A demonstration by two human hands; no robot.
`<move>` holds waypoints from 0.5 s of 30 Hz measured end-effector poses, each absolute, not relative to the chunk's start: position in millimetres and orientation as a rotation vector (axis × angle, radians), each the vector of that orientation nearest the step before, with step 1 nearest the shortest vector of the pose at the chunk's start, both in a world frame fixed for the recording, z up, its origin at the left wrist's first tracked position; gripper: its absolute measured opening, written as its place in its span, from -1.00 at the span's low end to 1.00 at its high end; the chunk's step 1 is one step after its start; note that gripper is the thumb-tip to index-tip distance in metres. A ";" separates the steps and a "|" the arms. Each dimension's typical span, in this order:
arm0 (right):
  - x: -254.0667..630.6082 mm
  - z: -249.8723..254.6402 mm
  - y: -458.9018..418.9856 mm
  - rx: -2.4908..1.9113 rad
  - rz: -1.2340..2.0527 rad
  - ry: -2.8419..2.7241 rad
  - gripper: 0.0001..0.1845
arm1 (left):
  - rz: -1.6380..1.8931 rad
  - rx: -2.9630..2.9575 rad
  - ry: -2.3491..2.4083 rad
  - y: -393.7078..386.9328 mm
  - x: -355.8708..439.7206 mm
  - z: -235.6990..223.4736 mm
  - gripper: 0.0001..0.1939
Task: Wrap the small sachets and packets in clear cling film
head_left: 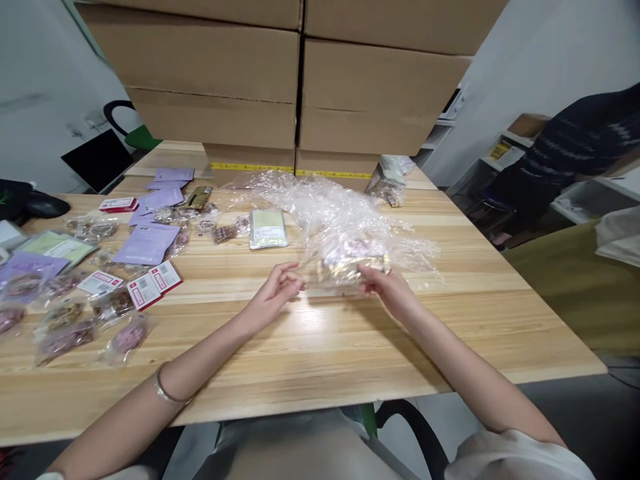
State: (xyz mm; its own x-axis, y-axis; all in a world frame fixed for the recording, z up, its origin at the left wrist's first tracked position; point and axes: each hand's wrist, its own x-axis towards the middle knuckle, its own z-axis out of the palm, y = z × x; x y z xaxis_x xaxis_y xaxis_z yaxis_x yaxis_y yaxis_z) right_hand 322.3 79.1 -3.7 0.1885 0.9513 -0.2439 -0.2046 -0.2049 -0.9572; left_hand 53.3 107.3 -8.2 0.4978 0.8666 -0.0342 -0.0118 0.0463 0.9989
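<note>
My right hand (383,285) pinches the near edge of a clear plastic bag (345,259) with gold and pinkish contents; glare hides what exactly is inside. My left hand (277,287) is just left of that bag, fingers loosely curled and apart, with nothing seen in them. Beyond the bag lies a heap of crumpled clear plastic bags (325,207). A pale green packet (269,229) with a white label rests flat on the wooden table (320,360), beyond my left hand.
On the left are lilac packets (147,243), red-and-white cards (154,285) and several small bagged items (129,335). Cardboard boxes (215,73) are stacked along the far side. A filled clear bag (389,181) stands at the back right. Another person (575,147) is beyond the table's right side.
</note>
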 end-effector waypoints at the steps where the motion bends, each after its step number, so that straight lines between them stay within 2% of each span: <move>1: 336.7 -1.5 83.8 -1.326 1.191 -0.632 -0.78 | 0.795 1.347 0.853 109.4 51.1 -12.0 -0.47; 5: 398.4 13.2 115.5 -1.288 0.923 -0.332 -0.96 | 0.791 1.266 0.922 118.9 44.6 -25.5 -0.49; 12: 464.3 34.8 241.4 -1.303 0.657 -0.192 -0.90 | 0.820 1.131 0.960 125.3 49.3 -31.1 -0.46; 15: 470.1 39.9 303.9 -1.319 0.637 -0.226 -0.80 | 0.877 1.101 0.985 123.6 52.2 -30.1 -0.50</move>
